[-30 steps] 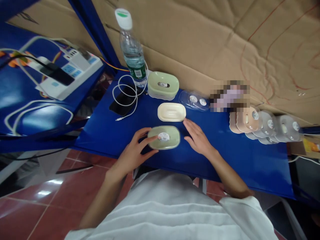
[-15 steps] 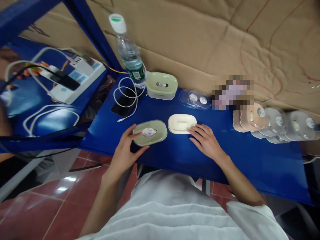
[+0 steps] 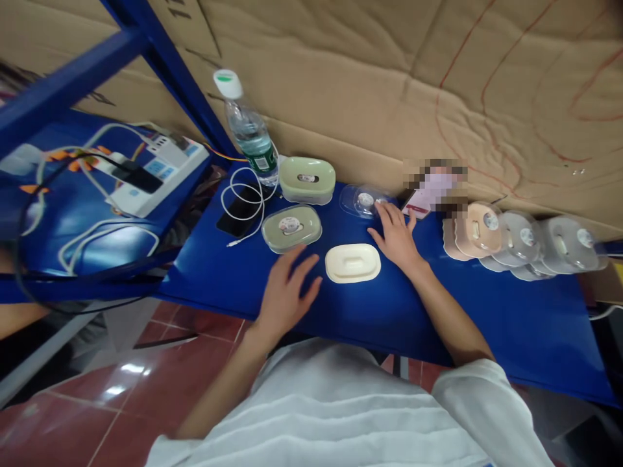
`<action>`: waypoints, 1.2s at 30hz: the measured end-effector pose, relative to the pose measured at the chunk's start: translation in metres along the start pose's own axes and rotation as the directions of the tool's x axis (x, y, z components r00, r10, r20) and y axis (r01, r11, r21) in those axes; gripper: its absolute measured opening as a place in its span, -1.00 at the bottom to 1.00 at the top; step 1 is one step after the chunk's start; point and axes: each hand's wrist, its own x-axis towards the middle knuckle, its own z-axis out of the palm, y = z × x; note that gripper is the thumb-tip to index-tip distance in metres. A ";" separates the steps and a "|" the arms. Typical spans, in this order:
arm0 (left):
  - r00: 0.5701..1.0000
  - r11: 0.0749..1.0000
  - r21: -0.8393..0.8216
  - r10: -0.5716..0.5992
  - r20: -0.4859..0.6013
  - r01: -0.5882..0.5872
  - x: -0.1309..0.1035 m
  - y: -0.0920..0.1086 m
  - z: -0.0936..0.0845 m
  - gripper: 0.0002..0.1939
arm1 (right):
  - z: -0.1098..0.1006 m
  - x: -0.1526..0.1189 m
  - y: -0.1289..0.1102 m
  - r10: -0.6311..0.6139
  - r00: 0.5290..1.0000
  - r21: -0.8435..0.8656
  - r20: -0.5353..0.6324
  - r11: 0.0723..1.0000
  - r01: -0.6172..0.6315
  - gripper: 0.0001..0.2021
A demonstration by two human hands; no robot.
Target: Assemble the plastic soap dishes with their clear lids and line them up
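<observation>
My left hand (image 3: 287,292) is off the table things, its fingers spread. Just beyond its fingertips lies a green oval box with a clear lid and a round label (image 3: 304,232). A cream oval piece with a raised middle (image 3: 353,264) rests on the blue table between my hands. My right hand (image 3: 398,241) reaches to the back, fingers stretched out over the right end of clear plastic lids (image 3: 351,200) with round labels. Whether its fingertips touch them I cannot tell. A second green box (image 3: 307,176) stands behind the lidded one.
A water bottle (image 3: 250,133) and a dark phone under a coiled white cable (image 3: 233,220) are at the back left. A lit phone (image 3: 419,202) leans on the cardboard (image 3: 341,84). Several peach and grey lidded boxes (image 3: 520,237) stand right. A power strip (image 3: 156,175) lies left.
My left hand has let go of the lidded green box, which now sits farther back. My right hand has left the cream piece and moved back to the clear lids. The view has shifted slightly.
</observation>
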 end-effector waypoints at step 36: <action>0.984 0.934 -0.326 -0.105 0.147 0.149 -0.050 -0.034 -0.030 -0.90 | -0.032 -0.002 -0.059 -0.215 0.896 0.289 -0.388 0.895 0.340 -0.76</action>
